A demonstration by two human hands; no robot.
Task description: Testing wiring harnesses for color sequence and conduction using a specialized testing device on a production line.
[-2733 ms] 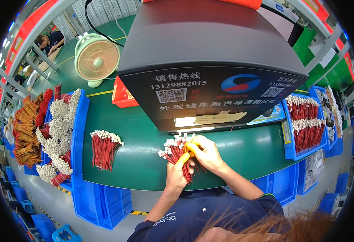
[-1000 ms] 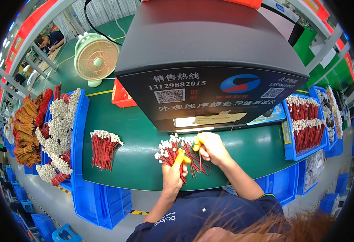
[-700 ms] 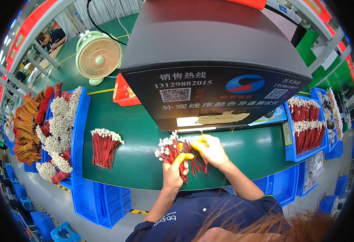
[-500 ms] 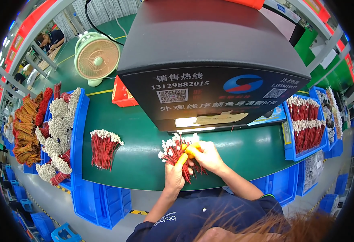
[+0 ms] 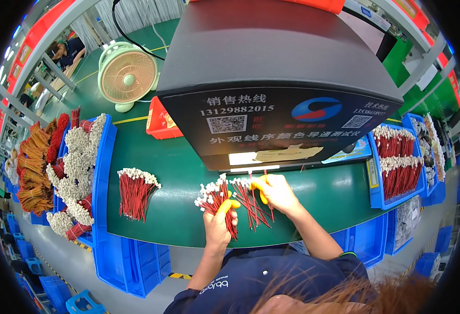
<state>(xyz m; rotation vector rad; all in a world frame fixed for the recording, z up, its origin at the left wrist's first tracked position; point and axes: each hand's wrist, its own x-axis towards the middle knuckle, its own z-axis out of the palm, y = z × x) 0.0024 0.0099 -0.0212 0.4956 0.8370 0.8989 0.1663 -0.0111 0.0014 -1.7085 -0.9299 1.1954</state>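
Note:
In my left hand (image 5: pixel 218 225) is a bundle of red wires (image 5: pixel 217 195) with white connectors fanned out at the top. Yellow coverings sit on some of my fingers. My right hand (image 5: pixel 279 196) is closed in a pinch just in front of the black machine (image 5: pixel 287 57); a few red wires stick out above and below its fingers. Between the two hands, a small loose group of red wires (image 5: pixel 252 206) with white connectors lies on the green table (image 5: pixel 324 193). Further left lies a neat pile of the same wires (image 5: pixel 135 194).
At the left stands a blue bin (image 5: pixel 101 172) heaped with white-ended red bundles, beside orange wire bundles (image 5: pixel 33 172). A blue tray (image 5: pixel 376 180) of red wires stands at the right. Behind are a green fan (image 5: pixel 128 78) and a red box (image 5: pixel 162 121).
My hands have moved apart: the left shifted left with its bundle, the right moved right and slightly up with a few wires. A loose group of wires now shows between them.

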